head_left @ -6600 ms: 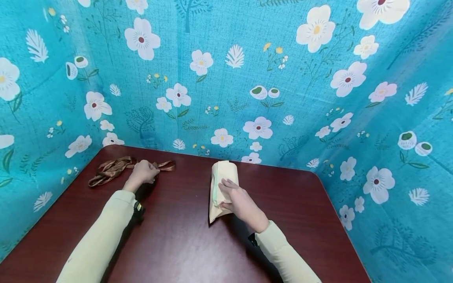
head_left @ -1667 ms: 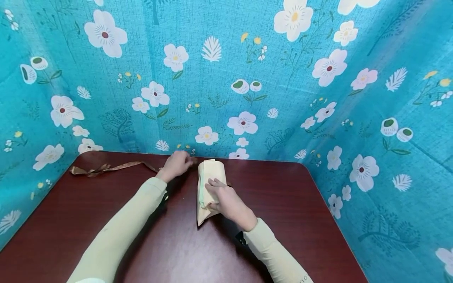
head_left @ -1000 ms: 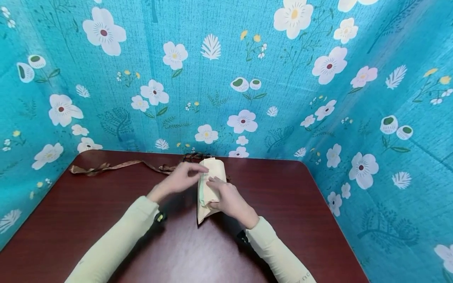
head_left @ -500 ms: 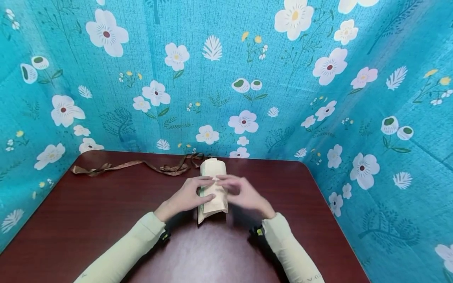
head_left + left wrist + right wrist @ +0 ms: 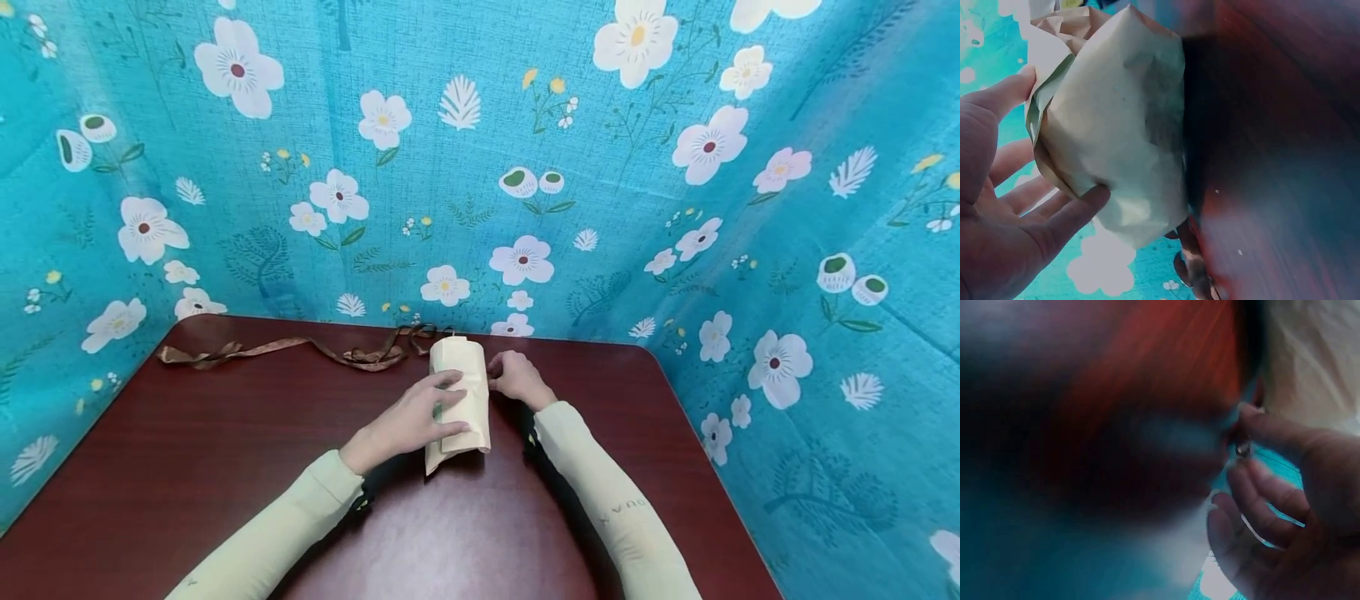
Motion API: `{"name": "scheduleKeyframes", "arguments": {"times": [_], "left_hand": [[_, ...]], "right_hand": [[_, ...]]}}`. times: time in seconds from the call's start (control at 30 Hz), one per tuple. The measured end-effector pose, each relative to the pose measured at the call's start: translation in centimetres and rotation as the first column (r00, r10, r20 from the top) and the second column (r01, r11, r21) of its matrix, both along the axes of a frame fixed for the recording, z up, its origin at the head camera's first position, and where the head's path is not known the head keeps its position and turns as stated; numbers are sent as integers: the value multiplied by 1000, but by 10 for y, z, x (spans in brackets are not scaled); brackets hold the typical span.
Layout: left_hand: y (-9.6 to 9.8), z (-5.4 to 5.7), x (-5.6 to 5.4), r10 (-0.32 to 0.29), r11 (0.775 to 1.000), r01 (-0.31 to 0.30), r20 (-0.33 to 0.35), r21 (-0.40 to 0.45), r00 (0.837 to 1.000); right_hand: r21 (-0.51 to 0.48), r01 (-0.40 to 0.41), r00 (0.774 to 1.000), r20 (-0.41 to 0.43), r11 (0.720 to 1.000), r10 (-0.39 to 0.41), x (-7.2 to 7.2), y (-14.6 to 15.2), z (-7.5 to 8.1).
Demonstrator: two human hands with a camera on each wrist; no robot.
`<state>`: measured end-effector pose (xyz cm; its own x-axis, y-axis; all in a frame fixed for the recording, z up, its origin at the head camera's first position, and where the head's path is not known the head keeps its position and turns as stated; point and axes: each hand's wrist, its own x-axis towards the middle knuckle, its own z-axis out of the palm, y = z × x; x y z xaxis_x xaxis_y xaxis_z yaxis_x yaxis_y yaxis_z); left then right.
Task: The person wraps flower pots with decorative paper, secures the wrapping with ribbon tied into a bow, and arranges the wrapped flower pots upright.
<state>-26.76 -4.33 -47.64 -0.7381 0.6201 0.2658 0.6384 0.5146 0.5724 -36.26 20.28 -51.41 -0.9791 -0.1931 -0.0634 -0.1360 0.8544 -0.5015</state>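
While the left hand [image 5: 408, 414] lies on a cream-coloured, roughly rectangular paper packet [image 5: 476, 407], fingers spread and just resting there (not wrapped round it, afaict), the right hand [image 5: 520, 381] is at the packet's right side w/ thumb and fingertip pinched together. Right wrist cam shows a small, shiny dark brown bit between them, looks like part of the long, brown, satiny fabric ribbon [image 5: 375, 360], tho it's tiny and blurry there. Most of the visible ribbon is on the other side: it runs along the far left of the dark red-brown, glossy table [image 5: 262, 425], a twisted strip, then a loose bunch, then a loop just beside the packet's far end, where it goes out of sight. Packet itself lies near the table's back edge, abt mid-width, long side pointing away from the person. Its near end has a pointed corner [image 5: 431, 465] sticking out, and there's a pale green strip [image 5: 1052, 82] along the left side. Person's got a pale cream long sleeve [image 5: 600, 479] on each arm, right one w/ dark lettering [image 5: 624, 509], plus a black gadget [image 5: 532, 446] by each cuff. Behind it all hangs a teal cloth [image 5: 465, 233] w/ white flowers.
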Motion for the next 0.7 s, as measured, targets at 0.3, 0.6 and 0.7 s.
{"name": "scheduleKeyframes", "arguments": {"times": [0.3, 0.6, 0.7], "left_hand": [[3, 3, 1, -13, 1000, 13, 11, -6, 1000], [1, 0, -2, -7, 1000, 7, 59, 8, 998], [2, 1, -2, -7, 1000, 7, 72, 10, 997]], "right_hand": [[74, 69, 993, 88, 995, -76, -3, 50, 6], [82, 248, 953, 157, 965, -258, 30, 193, 14], [156, 415, 882, 174, 896, -438, 46, 234, 24]]}}
